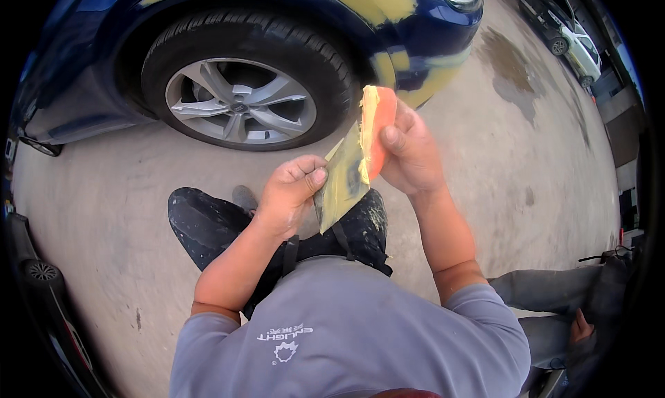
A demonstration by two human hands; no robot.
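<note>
One plate [341, 180] in L hand [287, 196] grip, adj. orange spreader [382, 124] in R hand [415, 154] grip

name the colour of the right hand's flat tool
Orange flat tool, with yellow paste along one edge; shows best in the head view.

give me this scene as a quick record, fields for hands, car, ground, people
left hand: grips a paste-smeared flat sheet
right hand: holds an orange spreader, yellow paste along its edge
car: dark blue, yellow patches, silver-spoked wheel
ground: grey-beige, dark stain at upper right
other person: grey-trousered legs, lower right
</note>
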